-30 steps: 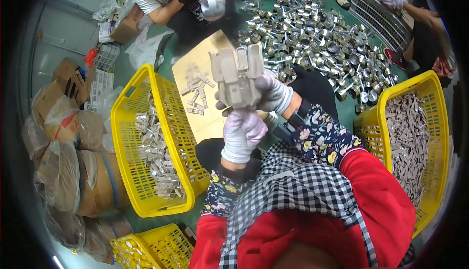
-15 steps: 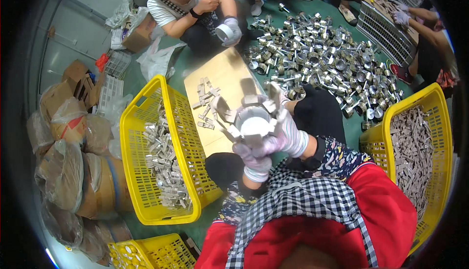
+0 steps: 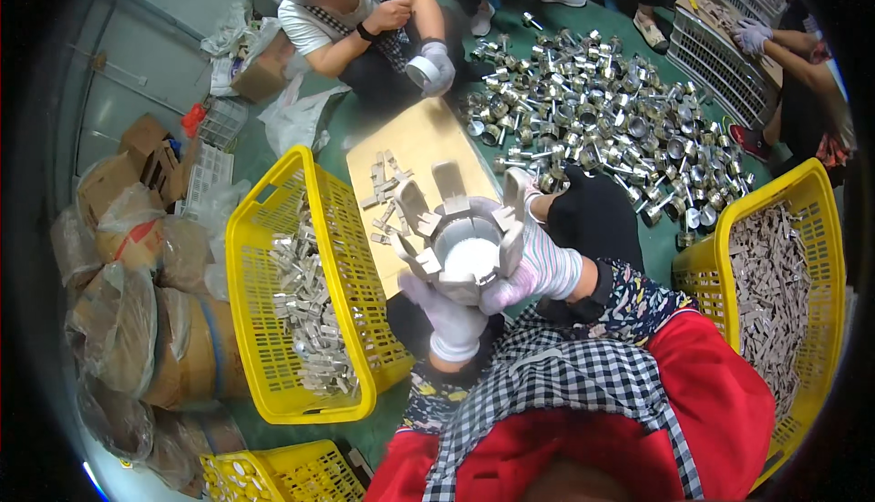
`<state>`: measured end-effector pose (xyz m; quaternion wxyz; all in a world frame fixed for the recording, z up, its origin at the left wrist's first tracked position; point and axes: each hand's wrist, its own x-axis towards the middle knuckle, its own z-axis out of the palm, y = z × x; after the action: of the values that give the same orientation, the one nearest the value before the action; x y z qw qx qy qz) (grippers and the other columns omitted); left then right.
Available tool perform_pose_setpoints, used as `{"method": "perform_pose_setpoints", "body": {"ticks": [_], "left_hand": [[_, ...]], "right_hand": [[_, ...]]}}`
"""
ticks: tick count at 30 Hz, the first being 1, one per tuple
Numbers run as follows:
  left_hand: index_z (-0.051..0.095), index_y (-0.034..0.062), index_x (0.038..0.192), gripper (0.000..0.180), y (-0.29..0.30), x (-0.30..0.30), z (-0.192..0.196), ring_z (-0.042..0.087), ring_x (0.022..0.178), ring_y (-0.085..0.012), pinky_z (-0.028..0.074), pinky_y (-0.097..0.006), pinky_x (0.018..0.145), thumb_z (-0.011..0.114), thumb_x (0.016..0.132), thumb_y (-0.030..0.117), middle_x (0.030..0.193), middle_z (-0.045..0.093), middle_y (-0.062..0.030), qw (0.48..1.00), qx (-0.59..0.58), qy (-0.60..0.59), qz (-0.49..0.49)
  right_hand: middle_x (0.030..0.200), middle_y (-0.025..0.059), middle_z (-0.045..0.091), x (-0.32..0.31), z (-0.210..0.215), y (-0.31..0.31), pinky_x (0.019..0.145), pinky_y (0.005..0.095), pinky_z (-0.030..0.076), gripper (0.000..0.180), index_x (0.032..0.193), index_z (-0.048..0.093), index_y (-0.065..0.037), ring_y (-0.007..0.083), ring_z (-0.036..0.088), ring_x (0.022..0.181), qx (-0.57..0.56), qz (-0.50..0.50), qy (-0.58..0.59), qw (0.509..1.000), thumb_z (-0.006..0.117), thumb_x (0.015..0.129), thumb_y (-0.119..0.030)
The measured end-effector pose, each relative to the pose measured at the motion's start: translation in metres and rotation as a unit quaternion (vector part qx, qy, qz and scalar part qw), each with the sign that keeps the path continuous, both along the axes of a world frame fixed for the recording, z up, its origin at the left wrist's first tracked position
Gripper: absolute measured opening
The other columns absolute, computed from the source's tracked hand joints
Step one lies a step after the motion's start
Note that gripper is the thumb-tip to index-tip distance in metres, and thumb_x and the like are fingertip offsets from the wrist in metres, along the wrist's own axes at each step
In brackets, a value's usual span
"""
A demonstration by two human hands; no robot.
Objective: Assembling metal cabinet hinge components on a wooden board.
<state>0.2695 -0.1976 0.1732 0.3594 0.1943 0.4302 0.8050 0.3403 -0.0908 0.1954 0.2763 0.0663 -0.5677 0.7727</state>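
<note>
A round metal cup [image 3: 471, 258] with a white inner bottom is held up before me, above a tan board. Several flat metal clips [image 3: 448, 180] stand around its rim like petals. My left hand [image 3: 447, 320], in a pale glove, grips its near left side from below. My right hand [image 3: 550, 270], in a striped glove, is closed around the cup's right side; part of its fingers is hidden behind the clips. Loose metal clips [image 3: 387, 179] lie on the tan board [image 3: 424, 133] beyond the cup.
Yellow baskets of clips stand at left [image 3: 365, 306] and right [image 3: 715, 274]; a smaller yellow basket [image 3: 319, 466] holds yellow pieces. Metal cups with stems [image 3: 592, 101] lie heaped on the green floor. A co-worker [image 3: 342, 33] crouches ahead holding a ring. Wrapped cartons [image 3: 182, 343] line the left.
The cup has turned a little in my hands, and its clips show sharper. My left hand has shifted slightly left and down along its side. My right hand still holds it.
</note>
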Motion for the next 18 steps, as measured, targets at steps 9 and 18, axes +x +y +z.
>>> {"method": "perform_pose_setpoints", "body": {"ticks": [9,18], "left_hand": [[0.026,0.0049,0.126,0.071,-0.009,-0.003,-0.025,0.042,0.110,-0.0233,0.034,-0.037,0.093,0.030,0.082,0.059,0.123,0.038,-0.0112,0.939,-0.065,0.327,0.088],[0.009,0.0077,0.130,0.074,-0.014,0.007,-0.050,0.040,0.112,-0.0287,0.035,-0.043,0.092,0.056,0.079,0.034,0.127,0.031,-0.0166,0.877,0.011,0.421,0.231]], "right_hand": [[0.103,0.0059,0.052,0.006,0.032,-0.004,0.089,0.0298,0.036,0.070,0.110,0.046,-0.004,0.0170,0.047,0.100,-0.066,0.090,-0.050,0.993,0.077,0.050,-0.022],[0.109,0.0095,0.051,-0.003,-0.007,-0.019,0.088,0.0313,0.038,0.103,0.121,0.034,-0.001,0.0186,0.050,0.100,0.003,-0.077,0.022,0.997,0.082,0.042,-0.045]]}}
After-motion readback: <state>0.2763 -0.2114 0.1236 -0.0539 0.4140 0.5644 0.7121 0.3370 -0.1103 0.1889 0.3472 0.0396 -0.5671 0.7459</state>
